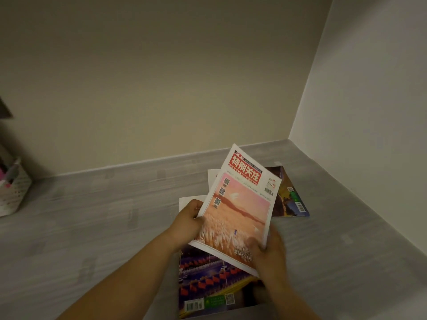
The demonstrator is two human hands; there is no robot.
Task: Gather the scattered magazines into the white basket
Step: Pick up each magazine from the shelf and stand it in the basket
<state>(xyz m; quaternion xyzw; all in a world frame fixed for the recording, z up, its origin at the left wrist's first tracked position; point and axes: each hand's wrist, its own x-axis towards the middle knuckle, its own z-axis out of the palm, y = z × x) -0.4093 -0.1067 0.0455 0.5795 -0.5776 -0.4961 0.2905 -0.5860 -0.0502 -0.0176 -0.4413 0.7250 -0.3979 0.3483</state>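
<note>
Pink magazine [240, 211] held tilted above the grey surface [92, 215], lifted clear of it. Gripped at its left edge by the left hand [188, 219], thumb on the cover, fingers hidden behind. Pinched at the lower right corner by the right hand [269, 250], blurred, thumb lying over the printed line there and making it unreadable. White page edges [190, 202] poking out behind the cover at left and top; cannot tell whether held along with it or lying below. Underneath, flat on the surface, a purple magazine [208, 285]: top part covered by the held one, bottom right corner hidden by the right wrist, lower edge lost in shadow. Farther right, a dark magazine [292, 197] lying flat, its left part hidden behind the pink cover. Well apart from all this, at the far left edge, the white basket [13, 192], cut off by the frame, with pink things [4, 179] inside too blurred to name. Above it a dark shape [4, 109], mostly out of view.
</note>
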